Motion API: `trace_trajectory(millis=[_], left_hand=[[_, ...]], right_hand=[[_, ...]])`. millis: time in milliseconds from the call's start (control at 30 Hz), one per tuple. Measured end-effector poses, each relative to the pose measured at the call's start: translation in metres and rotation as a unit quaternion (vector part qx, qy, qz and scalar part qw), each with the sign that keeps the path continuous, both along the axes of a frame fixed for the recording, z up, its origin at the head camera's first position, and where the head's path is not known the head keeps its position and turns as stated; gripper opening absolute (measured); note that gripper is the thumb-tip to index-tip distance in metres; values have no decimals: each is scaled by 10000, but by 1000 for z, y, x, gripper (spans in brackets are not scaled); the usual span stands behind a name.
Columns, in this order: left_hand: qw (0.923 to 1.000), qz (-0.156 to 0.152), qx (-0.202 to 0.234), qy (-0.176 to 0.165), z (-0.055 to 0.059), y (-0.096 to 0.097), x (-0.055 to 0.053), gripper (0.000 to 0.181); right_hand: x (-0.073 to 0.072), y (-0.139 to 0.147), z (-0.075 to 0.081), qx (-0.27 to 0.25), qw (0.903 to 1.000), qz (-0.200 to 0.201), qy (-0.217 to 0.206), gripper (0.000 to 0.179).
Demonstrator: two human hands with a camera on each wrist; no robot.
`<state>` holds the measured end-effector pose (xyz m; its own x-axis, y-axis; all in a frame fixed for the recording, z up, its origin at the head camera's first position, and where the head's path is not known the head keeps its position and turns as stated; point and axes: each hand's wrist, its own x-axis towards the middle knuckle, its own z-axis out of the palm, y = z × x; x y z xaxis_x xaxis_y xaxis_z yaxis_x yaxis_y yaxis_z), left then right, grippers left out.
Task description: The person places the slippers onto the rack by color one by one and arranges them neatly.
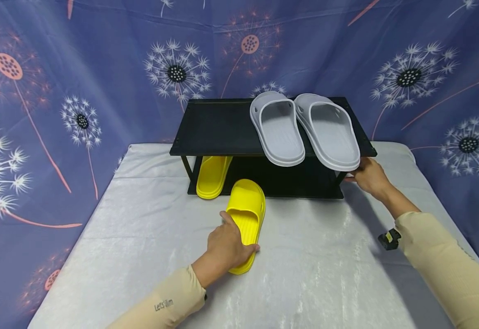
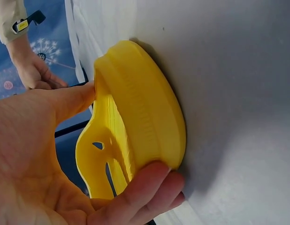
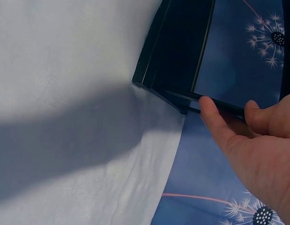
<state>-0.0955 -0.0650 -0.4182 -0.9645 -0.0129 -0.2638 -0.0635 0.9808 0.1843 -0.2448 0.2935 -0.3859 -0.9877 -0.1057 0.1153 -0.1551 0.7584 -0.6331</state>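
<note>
My left hand [image 1: 226, 243] grips a yellow slipper [image 1: 246, 195] across its heel, thumb on one side and fingers on the other. Its toe points toward a black two-tier shoe rack [image 1: 218, 128], and in the left wrist view the slipper's heel [image 2: 147, 103] sits close over the white cloth. The matching yellow slipper [image 1: 212, 178] stands on the lower tier at the left. At the rack's right end, my right hand [image 1: 371, 177] holds a thin black side post [image 3: 180, 93] between thumb and fingers, partly hidden by the upper shelf in the head view.
Two grey slippers, a left one [image 1: 282, 132] and a right one [image 1: 333, 135], rest on the upper shelf, heels over its front edge. White cloth [image 1: 140, 256] covers the table. A blue curtain [image 1: 112, 55] with dandelion prints hangs behind and along both sides.
</note>
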Motion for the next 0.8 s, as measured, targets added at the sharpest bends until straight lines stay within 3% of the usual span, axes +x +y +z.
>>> trace_trajectory(millis=[400, 800], left_hand=[[9999, -65, 30, 80, -1, 0, -2, 123], [9998, -53, 105, -141, 2, 1, -3, 119]], right_hand=[[0, -2, 1, 60, 10000, -70, -19, 22], [0, -2, 0, 128, 9999, -44, 36, 23]])
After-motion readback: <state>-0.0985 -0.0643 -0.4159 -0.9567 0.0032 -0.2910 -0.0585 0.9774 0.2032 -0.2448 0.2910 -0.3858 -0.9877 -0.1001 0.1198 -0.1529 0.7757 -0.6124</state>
